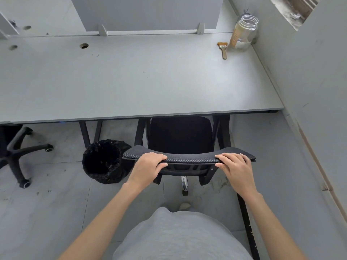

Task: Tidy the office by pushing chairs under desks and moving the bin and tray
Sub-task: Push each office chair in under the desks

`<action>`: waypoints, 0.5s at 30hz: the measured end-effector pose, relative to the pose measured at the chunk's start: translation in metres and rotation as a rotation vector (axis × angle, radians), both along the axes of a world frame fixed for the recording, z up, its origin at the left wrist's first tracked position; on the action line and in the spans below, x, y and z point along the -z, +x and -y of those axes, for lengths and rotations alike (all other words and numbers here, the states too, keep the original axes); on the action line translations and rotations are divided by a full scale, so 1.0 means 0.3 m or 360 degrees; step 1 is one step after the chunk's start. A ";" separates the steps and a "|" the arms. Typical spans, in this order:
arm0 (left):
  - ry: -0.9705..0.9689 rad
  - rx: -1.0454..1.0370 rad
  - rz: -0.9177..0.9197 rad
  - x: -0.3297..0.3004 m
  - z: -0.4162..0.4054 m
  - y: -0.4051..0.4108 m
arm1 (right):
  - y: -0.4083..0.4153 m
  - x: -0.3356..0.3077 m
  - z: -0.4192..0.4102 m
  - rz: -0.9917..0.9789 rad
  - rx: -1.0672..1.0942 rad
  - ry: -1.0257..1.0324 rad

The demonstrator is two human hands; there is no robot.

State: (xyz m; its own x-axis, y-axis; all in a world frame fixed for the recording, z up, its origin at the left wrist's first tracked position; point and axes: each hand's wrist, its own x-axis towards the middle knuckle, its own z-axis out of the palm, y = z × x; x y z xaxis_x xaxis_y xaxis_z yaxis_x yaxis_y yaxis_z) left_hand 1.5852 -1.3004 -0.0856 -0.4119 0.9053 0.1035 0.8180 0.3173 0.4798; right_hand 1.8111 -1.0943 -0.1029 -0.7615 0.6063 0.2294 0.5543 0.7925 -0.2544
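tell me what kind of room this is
Most likely an office workstation: a long grey desk with cable holes and a divider panel, a black mesh office chair, and a lined waste bin.

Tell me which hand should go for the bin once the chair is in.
Left, probably. The left hand grips the chair backrest at its left end, right beside the black-lined bin on the floor. The right hand holds the far end, with the whole chair between it and the bin.
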 end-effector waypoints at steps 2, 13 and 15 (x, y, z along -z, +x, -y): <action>0.0026 0.0065 -0.0081 0.007 0.026 0.009 | 0.024 0.003 -0.022 -0.0041 -0.0020 -0.0013; 0.0160 -0.0357 0.0081 0.008 0.047 0.052 | 0.036 0.008 0.005 -0.0208 0.0024 -0.0113; 0.0136 -0.0362 0.0079 0.007 0.043 0.062 | 0.046 0.010 -0.008 -0.0222 0.0016 -0.0103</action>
State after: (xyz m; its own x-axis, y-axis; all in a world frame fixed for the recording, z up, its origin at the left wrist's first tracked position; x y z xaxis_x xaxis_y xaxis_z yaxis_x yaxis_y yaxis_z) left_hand 1.6039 -1.3134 -0.0877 -0.6106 0.7775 0.1502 0.7050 0.4473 0.5504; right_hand 1.8248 -1.0920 -0.1060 -0.7187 0.6307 0.2927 0.5180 0.7665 -0.3797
